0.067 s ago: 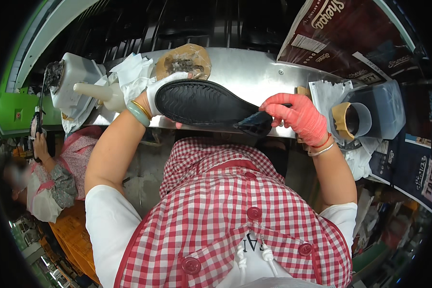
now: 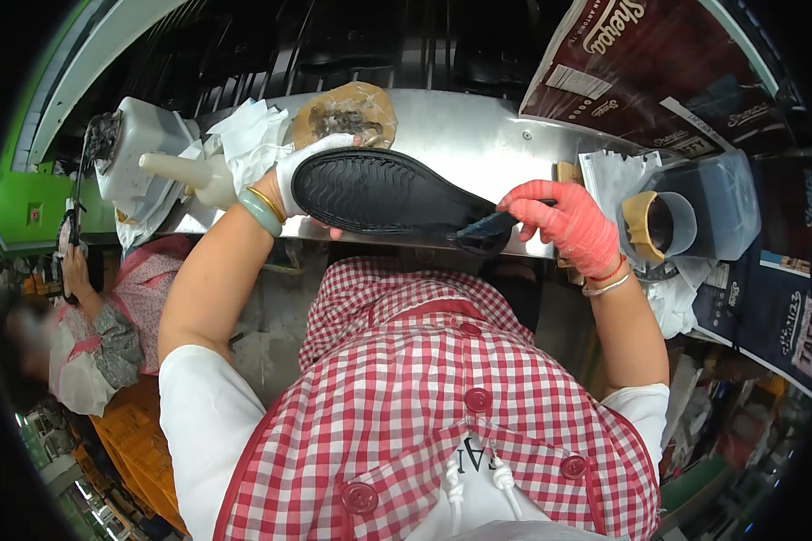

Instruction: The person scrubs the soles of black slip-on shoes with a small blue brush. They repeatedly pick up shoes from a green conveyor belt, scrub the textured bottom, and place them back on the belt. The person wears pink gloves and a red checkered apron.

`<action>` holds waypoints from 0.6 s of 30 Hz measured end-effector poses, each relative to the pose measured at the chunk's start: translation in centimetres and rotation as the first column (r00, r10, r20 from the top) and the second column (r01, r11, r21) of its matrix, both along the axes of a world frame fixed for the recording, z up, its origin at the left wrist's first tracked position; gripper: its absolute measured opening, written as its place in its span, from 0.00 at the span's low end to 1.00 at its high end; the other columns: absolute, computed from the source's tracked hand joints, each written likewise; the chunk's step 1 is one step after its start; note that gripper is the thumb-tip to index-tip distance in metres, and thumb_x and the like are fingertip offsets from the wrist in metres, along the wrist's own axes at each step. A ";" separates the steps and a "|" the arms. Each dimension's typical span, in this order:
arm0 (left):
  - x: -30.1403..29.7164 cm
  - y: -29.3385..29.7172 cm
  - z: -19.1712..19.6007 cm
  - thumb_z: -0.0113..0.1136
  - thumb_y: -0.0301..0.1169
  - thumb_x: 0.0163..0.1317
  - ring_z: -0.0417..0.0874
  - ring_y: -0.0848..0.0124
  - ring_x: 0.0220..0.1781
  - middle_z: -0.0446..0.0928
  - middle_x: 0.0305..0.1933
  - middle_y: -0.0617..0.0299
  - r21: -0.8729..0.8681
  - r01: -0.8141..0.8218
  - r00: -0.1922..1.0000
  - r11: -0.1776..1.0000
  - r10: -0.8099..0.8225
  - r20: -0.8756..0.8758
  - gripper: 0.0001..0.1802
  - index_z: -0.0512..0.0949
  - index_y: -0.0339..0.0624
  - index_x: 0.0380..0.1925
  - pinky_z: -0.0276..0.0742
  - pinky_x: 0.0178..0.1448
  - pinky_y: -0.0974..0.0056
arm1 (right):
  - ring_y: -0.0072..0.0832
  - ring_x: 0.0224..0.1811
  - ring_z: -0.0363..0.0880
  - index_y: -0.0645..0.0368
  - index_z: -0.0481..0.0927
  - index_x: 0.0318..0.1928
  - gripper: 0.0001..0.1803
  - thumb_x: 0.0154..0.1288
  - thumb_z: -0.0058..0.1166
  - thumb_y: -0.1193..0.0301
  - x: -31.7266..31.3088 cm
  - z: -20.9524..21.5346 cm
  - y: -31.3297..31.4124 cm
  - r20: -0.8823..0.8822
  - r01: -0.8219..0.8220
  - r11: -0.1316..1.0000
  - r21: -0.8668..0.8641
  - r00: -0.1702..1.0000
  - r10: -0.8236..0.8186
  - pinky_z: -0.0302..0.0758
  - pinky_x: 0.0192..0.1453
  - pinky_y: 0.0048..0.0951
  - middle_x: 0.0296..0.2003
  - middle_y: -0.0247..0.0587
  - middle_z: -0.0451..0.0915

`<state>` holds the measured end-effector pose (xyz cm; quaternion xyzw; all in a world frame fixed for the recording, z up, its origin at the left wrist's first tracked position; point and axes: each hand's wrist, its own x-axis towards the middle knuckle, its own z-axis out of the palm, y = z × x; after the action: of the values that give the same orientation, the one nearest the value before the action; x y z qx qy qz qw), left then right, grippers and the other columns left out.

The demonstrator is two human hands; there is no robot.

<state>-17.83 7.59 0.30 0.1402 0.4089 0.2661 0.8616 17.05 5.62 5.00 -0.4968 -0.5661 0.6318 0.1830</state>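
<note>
A metal worktop [image 2: 465, 126] (gleaming) stands above grey floor [image 2: 266, 356].

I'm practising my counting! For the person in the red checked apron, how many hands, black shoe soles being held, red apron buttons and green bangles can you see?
Hands: 2 (left hand, right hand)
Black shoe soles: 1
Red apron buttons: 4
Green bangles: 1
Total: 8
</note>
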 end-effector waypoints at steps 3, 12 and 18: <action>-0.8 0.0 -2.2 0.49 0.42 0.65 0.83 0.63 0.42 0.79 0.46 0.50 0.041 0.095 0.994 0.995 -0.097 0.043 0.24 0.71 0.33 0.51 0.81 0.45 0.62 | 0.14 0.24 0.75 0.60 0.82 0.38 0.13 0.59 0.55 0.64 1.3 0.4 -0.7 -0.006 0.044 0.998 0.042 0.999 -0.044 0.65 0.25 0.14 0.26 0.30 0.79; 5.1 -5.5 -1.2 0.40 0.52 0.65 0.81 0.44 0.38 0.74 0.48 0.39 0.243 -0.187 0.817 0.952 0.013 0.576 0.32 0.65 0.36 0.57 0.82 0.28 0.54 | 0.15 0.27 0.76 0.60 0.80 0.45 0.13 0.61 0.58 0.69 -2.6 3.0 -4.0 -0.429 0.356 0.933 0.053 0.852 -0.301 0.68 0.28 0.14 0.28 0.30 0.78; 8.8 -6.1 0.3 0.40 0.59 0.61 0.81 0.50 0.35 0.75 0.47 0.44 0.040 -0.658 0.704 0.752 0.596 0.387 0.37 0.68 0.37 0.54 0.82 0.32 0.54 | 0.34 0.39 0.81 0.60 0.79 0.43 0.14 0.55 0.61 0.76 -7.9 0.2 -7.6 -0.135 0.086 0.366 0.927 0.984 0.113 0.79 0.46 0.28 0.39 0.43 0.81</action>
<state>-8.99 1.51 0.56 0.0175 0.2468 0.5993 0.7613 9.12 -1.99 5.23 -0.2448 -0.8089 0.2457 0.4747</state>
